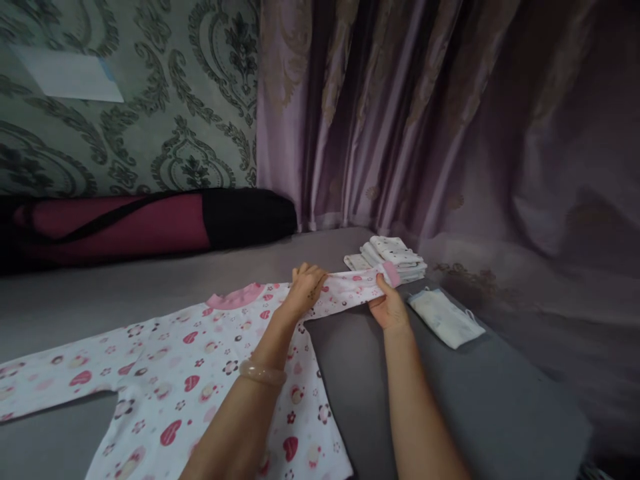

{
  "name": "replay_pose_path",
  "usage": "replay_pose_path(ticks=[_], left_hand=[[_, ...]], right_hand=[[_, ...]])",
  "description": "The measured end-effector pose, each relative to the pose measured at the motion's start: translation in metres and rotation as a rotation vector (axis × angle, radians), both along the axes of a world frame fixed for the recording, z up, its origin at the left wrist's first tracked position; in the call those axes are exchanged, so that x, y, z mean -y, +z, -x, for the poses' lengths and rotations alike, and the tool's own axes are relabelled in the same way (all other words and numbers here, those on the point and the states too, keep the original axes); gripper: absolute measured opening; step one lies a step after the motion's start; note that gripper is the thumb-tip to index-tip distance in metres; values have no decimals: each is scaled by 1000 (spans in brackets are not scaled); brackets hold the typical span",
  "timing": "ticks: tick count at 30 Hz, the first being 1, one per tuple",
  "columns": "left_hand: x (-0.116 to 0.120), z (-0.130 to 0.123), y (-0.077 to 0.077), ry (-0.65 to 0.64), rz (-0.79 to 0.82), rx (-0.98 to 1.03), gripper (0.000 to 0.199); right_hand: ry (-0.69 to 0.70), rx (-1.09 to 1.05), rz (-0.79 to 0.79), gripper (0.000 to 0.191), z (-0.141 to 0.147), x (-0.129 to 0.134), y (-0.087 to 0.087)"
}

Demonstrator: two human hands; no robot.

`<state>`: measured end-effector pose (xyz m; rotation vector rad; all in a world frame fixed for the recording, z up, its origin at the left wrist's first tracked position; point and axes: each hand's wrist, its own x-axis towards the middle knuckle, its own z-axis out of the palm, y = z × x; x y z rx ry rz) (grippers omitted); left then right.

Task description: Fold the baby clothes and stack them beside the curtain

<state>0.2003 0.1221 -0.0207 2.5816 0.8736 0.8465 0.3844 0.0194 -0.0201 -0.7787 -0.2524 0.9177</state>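
Far left, a long maroon-and-black bag (pixel 120 225) lies along the wall, and in front of it my heart-print long-sleeved top (pixel 200 370) is spread across the grey surface (pixel 360 360). Here's my left hand (pixel 306 288), fingers curled at the shoulder; pinching or pressing, I can't tell. My right hand (pixel 391 308) grips the sleeve (pixel 350 287) by its pink cuff! Folded cloths (pixel 395 252) sit just behind, and a wrapped white packet (pixel 445 317) lies rightmost.
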Motion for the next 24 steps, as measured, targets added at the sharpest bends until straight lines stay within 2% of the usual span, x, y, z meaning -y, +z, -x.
replay_pose_path(ticks=[6,11,16,21,24], left_hand=[[3,-1,3,-32,194,111,18],[4,-1,6,-2,255,129,15],[0,-3,2,24,202,54,23],[1,-3,1,56,33,-74,30],[0,-2,-1,12,14,-108,33]], right_hand=[[-64,-54,-68,10,-5,-1,-4],[-82,-12,-85,12,-9,-4,-9],[-87,12,-99,10,-8,-3,-9],[-84,4,-95,5,-6,-2,-7],[-71,-6,-97,3,-6,-2,-6]])
